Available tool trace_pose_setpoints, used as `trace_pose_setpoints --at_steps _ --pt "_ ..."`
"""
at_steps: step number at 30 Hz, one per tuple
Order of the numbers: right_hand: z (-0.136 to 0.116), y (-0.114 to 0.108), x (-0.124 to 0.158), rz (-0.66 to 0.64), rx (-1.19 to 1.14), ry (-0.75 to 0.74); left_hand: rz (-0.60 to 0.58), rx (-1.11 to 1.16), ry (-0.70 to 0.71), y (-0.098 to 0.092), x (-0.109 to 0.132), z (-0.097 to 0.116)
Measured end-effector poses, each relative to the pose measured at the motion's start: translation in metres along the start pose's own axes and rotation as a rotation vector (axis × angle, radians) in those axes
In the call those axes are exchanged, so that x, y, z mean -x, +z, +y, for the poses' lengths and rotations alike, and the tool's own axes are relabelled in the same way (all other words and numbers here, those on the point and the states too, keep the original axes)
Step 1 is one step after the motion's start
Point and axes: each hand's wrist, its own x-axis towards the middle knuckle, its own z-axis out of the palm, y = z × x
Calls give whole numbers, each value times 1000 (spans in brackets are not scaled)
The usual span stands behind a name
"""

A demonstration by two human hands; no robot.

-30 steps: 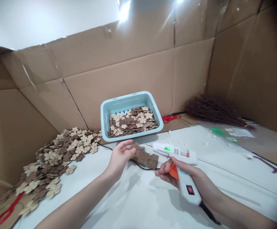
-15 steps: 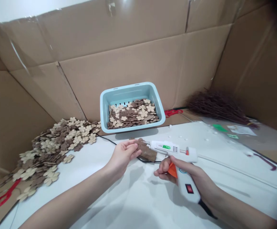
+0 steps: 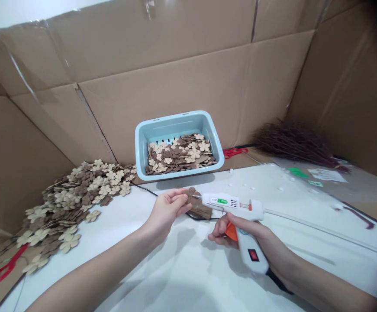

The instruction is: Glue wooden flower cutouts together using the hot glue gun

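My left hand (image 3: 172, 206) pinches a brown flower cutout (image 3: 193, 191) by its edge; the fingers hide part of it. In my right hand (image 3: 240, 229) is a white hot glue gun (image 3: 219, 200), its fingers around the handle by the orange trigger. The metal nozzle points left and reaches the flower's face; whether it touches cannot be made out. A long glue stick (image 3: 321, 229) sticks out of the gun's back. Beneath the flower and nozzle lies a brown block (image 3: 203, 211) on the white table.
A light blue basket (image 3: 180, 177) of cream and brown flower cutouts stands behind the hands. More flowers are piled (image 3: 81, 190) at left, near red scissors (image 3: 8, 268). Other red scissors (image 3: 235, 152) and a bundle of dark twigs (image 3: 295, 145) lie at back right. Cardboard walls (image 3: 165, 91) surround the table.
The glue gun has shifted slightly left, its nozzle further over the brown flower. My left hand has stayed nearly still, with more of the flower showing above the fingers.
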Motion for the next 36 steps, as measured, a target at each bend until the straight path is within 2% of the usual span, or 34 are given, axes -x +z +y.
trace_pose_setpoints --at_steps 8,25,30,33,36 --pt "-2 -4 0 -43 8 13 10 -5 5 -2 1 0" --pt "-8 -1 1 51 169 -57 74 -4 58 -2 2 1" --pt "-15 -3 1 -5 111 -66 82 -85 2 -17 4 -2" --pt "-18 -2 2 -2 67 -68 11 -240 -90 -31 16 -11" --pt "-19 1 4 17 16 -57 -59 -424 -82 -44 29 -19"
